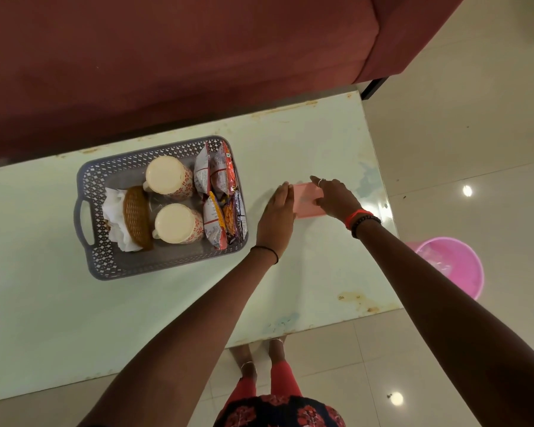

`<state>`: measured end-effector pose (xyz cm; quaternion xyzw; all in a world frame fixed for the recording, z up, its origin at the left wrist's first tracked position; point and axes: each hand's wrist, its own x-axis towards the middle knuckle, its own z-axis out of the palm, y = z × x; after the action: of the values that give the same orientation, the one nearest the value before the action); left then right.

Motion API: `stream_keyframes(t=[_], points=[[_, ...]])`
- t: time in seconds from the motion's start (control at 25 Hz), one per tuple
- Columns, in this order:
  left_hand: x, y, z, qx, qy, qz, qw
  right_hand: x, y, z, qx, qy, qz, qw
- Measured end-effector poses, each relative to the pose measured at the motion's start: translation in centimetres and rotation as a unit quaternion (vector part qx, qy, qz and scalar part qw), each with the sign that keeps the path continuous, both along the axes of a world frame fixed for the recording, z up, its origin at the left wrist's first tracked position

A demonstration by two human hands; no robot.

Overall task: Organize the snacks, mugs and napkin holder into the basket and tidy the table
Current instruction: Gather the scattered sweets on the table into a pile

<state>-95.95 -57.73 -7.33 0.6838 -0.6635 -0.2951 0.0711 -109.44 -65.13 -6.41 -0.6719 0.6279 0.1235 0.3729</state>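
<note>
- Basket (105, 266) at centre left of frame, packed with mugs (169, 177), snacks (221, 192), napkin holder (137, 217).
- Pink cloth (305, 201) pressed on table (305, 143) right of basket.
- Left hand (276, 217) flat, fingers extended at cloth edge.
- Right hand (333, 197) fingers spread over cloth.

I see basket (161, 266) packed full, no gap inside | surface (74, 303) bare beside basket, free passage

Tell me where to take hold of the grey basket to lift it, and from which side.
Grip the grey basket by its cut-out handle on the short end away from both hands, coming in from that side. The opposite short end, by the snack packets, probably has a matching handle, though the packets hide it. With two mugs inside, lifting both ends looks steadier.
</note>
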Motion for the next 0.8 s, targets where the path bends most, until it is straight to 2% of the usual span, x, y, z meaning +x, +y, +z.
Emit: stream_keyframes(t=[0.08, 0.2, 0.32, 0.48, 0.64, 0.8], points=[[0.0, -0.4, -0.1, 0.024, -0.05, -0.038, 0.998, 0.1, -0.1, -0.1, 0.003, 0.002, 0.002, 1.0], [-0.2, -1.3, 0.4, 0.05, -0.084, -0.04, 0.994, 0.2, -0.4, 0.0, 0.013, -0.009, -0.005, 1.0], [-1.4, -2.0, 1.6, 0.083, -0.106, -0.04, 0.99, 0.1, -0.6, 0.1, 0.001, -0.059, -0.106, 0.993], [-2.1, -2.5, 1.8, 0.113, -0.122, -0.046, 0.985, -0.5, -0.8, -0.2, -0.024, -0.081, -0.222, 0.971], [-2.1, -2.3, 1.3, 0.106, -0.135, -0.053, 0.984, -1.0, -1.9, -0.2, 0.033, -0.139, -0.317, 0.938], [-2.4, -2.2, 1.4, 0.114, -0.136, -0.05, 0.983, -1.4, -1.1, 0.5, 0.061, -0.188, -0.361, 0.911]])
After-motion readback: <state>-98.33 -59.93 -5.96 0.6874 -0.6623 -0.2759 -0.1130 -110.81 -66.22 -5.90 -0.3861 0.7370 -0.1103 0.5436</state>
